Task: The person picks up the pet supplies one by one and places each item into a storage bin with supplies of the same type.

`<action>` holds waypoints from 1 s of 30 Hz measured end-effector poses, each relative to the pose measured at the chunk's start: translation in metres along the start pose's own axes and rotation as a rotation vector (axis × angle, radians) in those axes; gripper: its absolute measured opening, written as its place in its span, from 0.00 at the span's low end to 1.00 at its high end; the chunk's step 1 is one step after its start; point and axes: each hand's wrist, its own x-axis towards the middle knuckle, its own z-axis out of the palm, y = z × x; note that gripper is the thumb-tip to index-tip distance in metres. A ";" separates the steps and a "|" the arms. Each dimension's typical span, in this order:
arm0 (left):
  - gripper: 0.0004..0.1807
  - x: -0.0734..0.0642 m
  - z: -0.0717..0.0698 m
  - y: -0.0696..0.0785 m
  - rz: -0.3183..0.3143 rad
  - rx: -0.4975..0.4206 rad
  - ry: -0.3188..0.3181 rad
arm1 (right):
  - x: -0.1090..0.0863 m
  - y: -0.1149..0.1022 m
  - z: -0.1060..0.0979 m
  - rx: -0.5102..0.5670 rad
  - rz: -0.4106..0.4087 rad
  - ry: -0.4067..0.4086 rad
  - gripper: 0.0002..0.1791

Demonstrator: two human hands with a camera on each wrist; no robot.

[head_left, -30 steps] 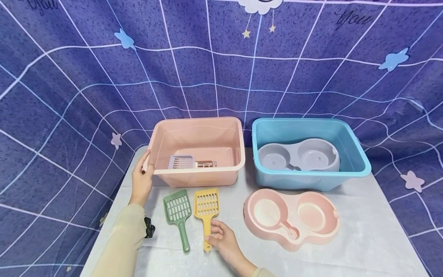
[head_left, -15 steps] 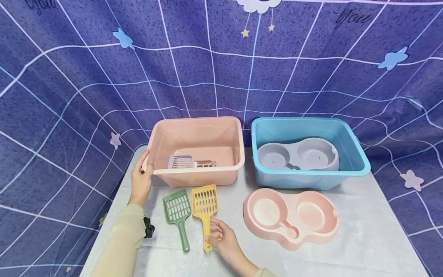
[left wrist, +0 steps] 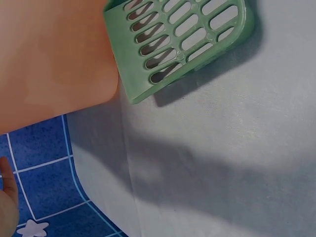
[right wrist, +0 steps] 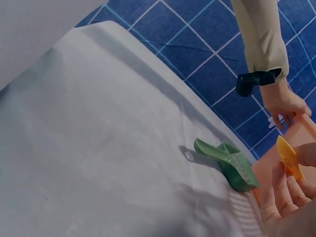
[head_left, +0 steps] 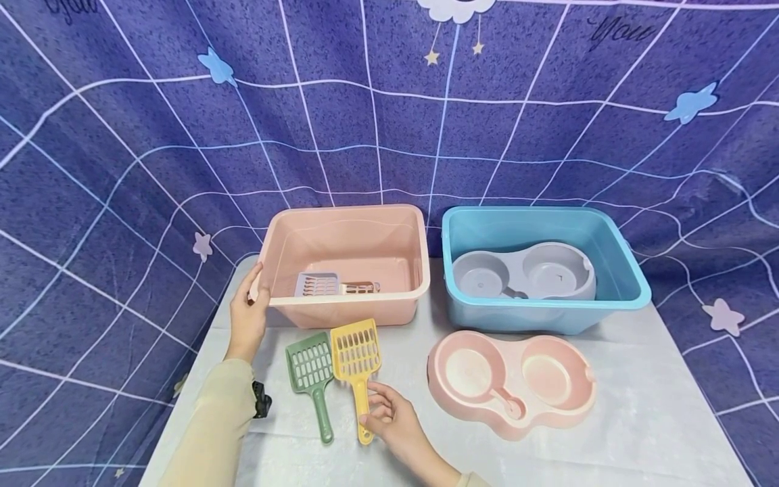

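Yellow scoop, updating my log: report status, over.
Right hand pinches yellow scoop. Left hand touches pink bin. Green scoop close alongside, contact unclear.

Your head camera looks forward and down over the tabletop [head_left: 645, 392], farthest back. Your left wrist camera looks close at the green scoop [left wrist: 177, 55]; your right one looks across the tabletop toward your left sleeve [right wrist: 264, 39]. All share that green scoop and the pink tub [head_left: 347, 314].
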 end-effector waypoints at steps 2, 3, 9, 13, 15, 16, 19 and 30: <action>0.25 0.000 0.000 -0.001 -0.001 -0.004 -0.002 | -0.001 -0.002 0.000 -0.006 0.006 0.000 0.32; 0.25 0.000 0.000 -0.001 -0.002 -0.004 -0.002 | -0.002 -0.004 0.001 -0.005 0.003 -0.002 0.32; 0.25 0.000 0.000 -0.001 -0.004 0.002 -0.001 | -0.009 -0.015 0.001 0.020 -0.019 -0.024 0.31; 0.25 -0.001 0.001 0.001 -0.017 0.006 0.005 | -0.012 -0.021 0.002 0.034 -0.010 -0.039 0.32; 0.25 -0.001 0.001 0.002 -0.024 0.011 0.007 | -0.012 -0.024 0.003 0.046 -0.004 -0.043 0.32; 0.25 -0.001 0.001 0.002 -0.026 0.014 0.008 | -0.013 -0.025 0.004 0.053 0.000 -0.046 0.32; 0.25 -0.001 0.001 0.003 -0.030 0.016 0.011 | -0.015 -0.032 0.005 0.068 0.001 -0.058 0.31; 0.25 -0.001 0.002 0.003 -0.033 0.000 0.015 | -0.023 -0.053 0.008 0.054 -0.017 -0.082 0.31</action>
